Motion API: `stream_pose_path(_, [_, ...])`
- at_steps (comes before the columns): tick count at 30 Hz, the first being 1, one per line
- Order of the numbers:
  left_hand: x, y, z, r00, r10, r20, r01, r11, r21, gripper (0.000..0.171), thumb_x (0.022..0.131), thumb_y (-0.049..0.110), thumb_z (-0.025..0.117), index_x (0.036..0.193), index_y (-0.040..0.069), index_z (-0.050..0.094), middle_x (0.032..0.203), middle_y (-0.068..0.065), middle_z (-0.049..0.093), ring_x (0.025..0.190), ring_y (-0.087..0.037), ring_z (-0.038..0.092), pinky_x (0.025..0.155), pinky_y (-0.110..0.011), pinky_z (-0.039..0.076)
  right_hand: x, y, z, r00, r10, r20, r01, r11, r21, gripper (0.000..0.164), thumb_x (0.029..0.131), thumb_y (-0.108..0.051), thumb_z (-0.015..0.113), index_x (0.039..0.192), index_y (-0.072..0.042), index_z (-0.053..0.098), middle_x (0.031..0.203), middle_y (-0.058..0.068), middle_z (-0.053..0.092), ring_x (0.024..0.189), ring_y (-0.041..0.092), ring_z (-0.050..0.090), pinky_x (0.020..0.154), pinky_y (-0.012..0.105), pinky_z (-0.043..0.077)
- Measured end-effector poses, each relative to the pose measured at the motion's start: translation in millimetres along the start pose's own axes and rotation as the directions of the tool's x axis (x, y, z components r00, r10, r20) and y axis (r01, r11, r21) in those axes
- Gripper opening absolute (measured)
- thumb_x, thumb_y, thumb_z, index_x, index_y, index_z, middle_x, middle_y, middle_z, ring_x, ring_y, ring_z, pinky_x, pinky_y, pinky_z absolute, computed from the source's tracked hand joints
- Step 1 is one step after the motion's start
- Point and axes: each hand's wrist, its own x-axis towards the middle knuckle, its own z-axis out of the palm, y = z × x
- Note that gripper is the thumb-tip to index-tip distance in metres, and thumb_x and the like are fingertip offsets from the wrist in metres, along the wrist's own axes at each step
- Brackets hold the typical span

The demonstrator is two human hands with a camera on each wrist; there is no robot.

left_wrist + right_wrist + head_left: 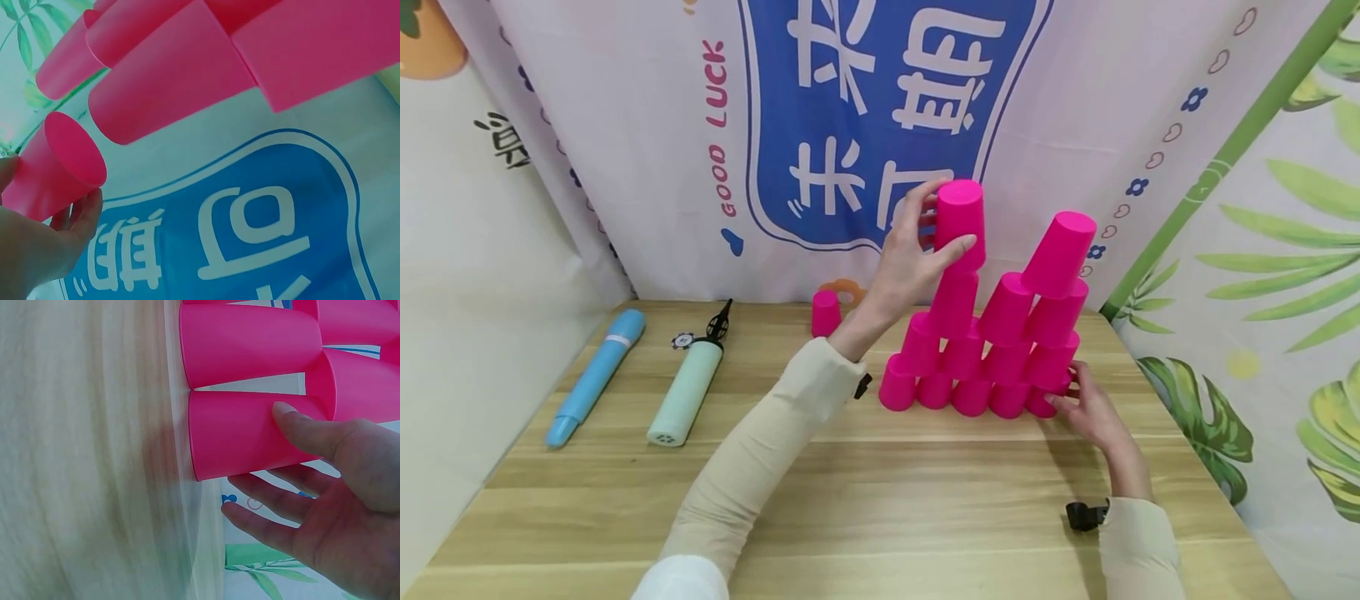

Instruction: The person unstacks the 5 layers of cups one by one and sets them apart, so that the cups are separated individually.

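Note:
A wall of pink plastic cups point(972, 397), turned upside down and stacked in rows, stands on the wooden table. My left hand point(904, 265) grips one pink cup point(961, 218) by its sides, upside down, over the stack's left column. In the left wrist view, a gap shows between this held cup point(37, 169) and the nearest stacked cup point(169, 75). Low at the stack's right end, my right hand point(1093, 410) touches the bottom corner cup point(250, 434). Its thumb lies along that cup's side, with the other fingers loosely extended. Another cup point(1060, 254) tops the right side.
A single pink cup point(826, 313) stands apart near the back edge, left of the stack. Farther left lie a pale green hand pump point(687, 392) with a black nozzle and a blue tube-shaped object point(597, 379). A printed curtain point(647, 167) hangs behind the table.

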Motion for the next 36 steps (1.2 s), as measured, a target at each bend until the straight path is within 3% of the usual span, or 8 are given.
stream_pose_path(15, [-13.5,-15.3,-30.2,0.997,0.007,-0.076,-0.004,0.999,0.049,0.074,0.083,0.009,0.074,0.144,0.011,0.032,0.132,-0.011,0.048,0.115,-0.022,0.052,0.090,-0.033,0.051,0.3,1.5,2.9,1.000,-0.024,-0.020,0.024,1.000,-0.016,0.062,0.092,-0.002,0.062,0.140,0.008,0.024,0.132,0.038,0.041,0.111,0.055,0.052,0.094,0.060,0.043])
stream_pose_path(22, [-23.2,-8.7,-42.0,0.992,-0.007,-0.127,0.016,0.998,0.066,0.079,0.080,0.011,0.076,0.145,0.011,0.031,0.133,-0.007,0.047,0.116,-0.018,0.051,0.090,-0.030,0.051,-0.2,1.3,2.9,1.000,-0.019,-0.017,0.018,1.000,-0.023,0.062,0.092,-0.002,0.061,0.140,0.007,0.023,0.134,0.037,0.040,0.112,0.054,0.051,0.095,0.060,0.043])
stream_pose_path(28, [-31.0,-6.4,-55.8,0.987,0.007,-0.160,0.008,0.996,0.092,0.076,0.081,0.009,0.075,0.143,0.011,0.031,0.134,-0.009,0.046,0.117,-0.020,0.050,0.092,-0.035,0.050,-0.7,1.4,2.9,1.000,-0.010,-0.012,0.010,1.000,-0.020,0.062,0.093,-0.003,0.061,0.141,0.007,0.023,0.134,0.037,0.040,0.113,0.054,0.050,0.095,0.060,0.042])
stream_pose_path(36, [-45.2,-20.5,-79.1,0.974,-0.061,-0.216,0.089,0.989,0.122,0.072,0.083,0.010,0.073,0.141,0.012,0.030,0.134,-0.008,0.045,0.119,-0.021,0.049,0.095,-0.039,0.048,0.2,-1.0,2.1,1.000,-0.013,-0.013,0.013,1.000,-0.008,0.061,0.093,-0.003,0.060,0.141,0.007,0.023,0.133,0.038,0.040,0.114,0.055,0.048,0.096,0.061,0.042])
